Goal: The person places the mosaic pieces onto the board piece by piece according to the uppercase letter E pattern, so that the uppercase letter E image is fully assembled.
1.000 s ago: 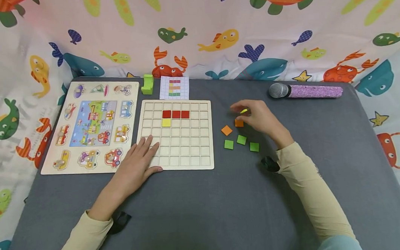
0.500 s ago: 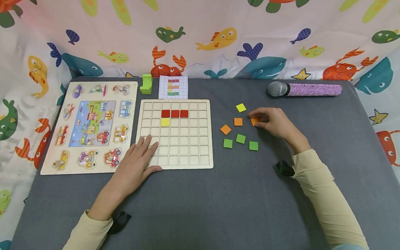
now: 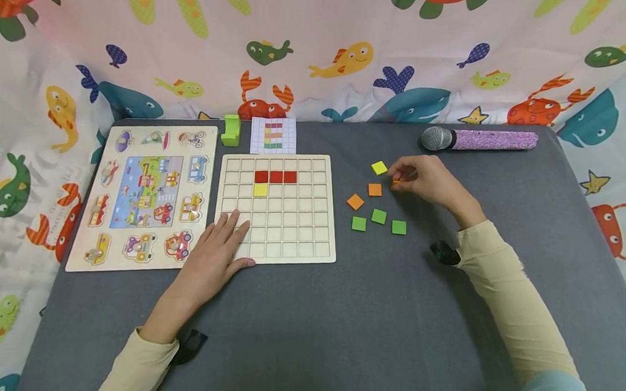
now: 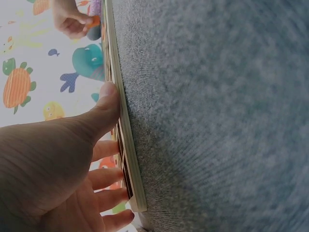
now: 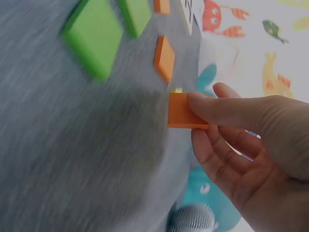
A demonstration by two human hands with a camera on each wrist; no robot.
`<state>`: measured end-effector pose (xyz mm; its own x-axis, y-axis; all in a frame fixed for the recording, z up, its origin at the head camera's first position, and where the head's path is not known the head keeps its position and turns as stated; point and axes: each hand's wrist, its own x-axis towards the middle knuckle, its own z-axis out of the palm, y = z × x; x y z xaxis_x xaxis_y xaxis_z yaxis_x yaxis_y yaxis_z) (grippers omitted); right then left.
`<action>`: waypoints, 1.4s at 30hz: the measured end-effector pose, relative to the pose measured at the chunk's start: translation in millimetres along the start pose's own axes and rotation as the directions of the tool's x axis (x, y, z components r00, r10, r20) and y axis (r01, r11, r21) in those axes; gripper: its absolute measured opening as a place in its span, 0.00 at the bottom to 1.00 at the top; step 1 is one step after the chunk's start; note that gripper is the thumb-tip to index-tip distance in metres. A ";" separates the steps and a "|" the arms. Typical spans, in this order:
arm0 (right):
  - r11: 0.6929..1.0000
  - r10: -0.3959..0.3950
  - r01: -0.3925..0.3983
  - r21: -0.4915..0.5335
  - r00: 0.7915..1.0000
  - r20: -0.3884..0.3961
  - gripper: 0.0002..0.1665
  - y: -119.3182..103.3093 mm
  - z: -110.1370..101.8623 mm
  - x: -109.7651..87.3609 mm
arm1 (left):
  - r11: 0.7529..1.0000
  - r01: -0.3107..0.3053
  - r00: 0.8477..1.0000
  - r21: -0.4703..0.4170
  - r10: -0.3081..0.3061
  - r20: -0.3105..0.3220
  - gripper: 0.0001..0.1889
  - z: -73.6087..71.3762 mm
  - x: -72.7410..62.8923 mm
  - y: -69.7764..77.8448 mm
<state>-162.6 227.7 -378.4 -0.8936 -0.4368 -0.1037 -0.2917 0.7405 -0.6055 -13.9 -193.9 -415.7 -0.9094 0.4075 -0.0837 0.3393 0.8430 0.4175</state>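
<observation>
My right hand (image 3: 429, 180) pinches an orange square tile (image 5: 181, 111) between thumb and fingers, to the right of the loose tiles. My left hand (image 3: 210, 257) lies with straight fingers over the lower left corner of a wooden grid board (image 3: 303, 219), its thumb along the front edge (image 4: 128, 130). In the board's upper rows sit three red tiles (image 3: 276, 177) in a row, with a yellow tile (image 3: 260, 190) below the leftmost. On the cloth lie another yellow tile (image 3: 379, 168), two orange tiles (image 3: 374, 190) and three green tiles (image 3: 379, 217).
Left of the grid board lies a picture puzzle board (image 3: 96, 213) with vehicle pieces. Behind are a small green chair-shaped block (image 3: 231, 130) and a pattern card (image 3: 289, 137). A pink glittery microphone (image 3: 493, 140) lies at the back right, before a sea-animal curtain (image 3: 304, 19).
A second ago my right hand held a yellow tile; that tile now lies on the cloth. The hand moved right, took an orange tile and shifted slightly away from me. My left hand stays put.
</observation>
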 end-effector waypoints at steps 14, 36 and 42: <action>0.982 -0.167 0.161 0.103 0.984 0.057 0.15 -59.3 40.9 38.3 | 1.000 -0.024 0.999 0.009 0.025 -0.024 0.39 0.4 1.9 -0.7; 0.920 -0.330 0.300 0.254 0.940 0.086 0.16 -128.5 110.4 81.4 | 1.000 -0.009 1.000 0.008 0.009 -0.006 0.38 -0.6 1.4 0.6; 0.907 -0.353 0.330 0.262 0.935 0.043 0.15 -149.1 125.3 92.9 | 1.000 -0.012 1.000 0.014 0.012 -0.020 0.38 -0.5 1.0 0.0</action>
<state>-159.4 12.7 -396.6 -0.7173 -0.6919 0.0826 -0.4703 0.3933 -0.7900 -14.9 -193.6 -415.3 -0.9098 0.4106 -0.0610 0.3532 0.8430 0.4056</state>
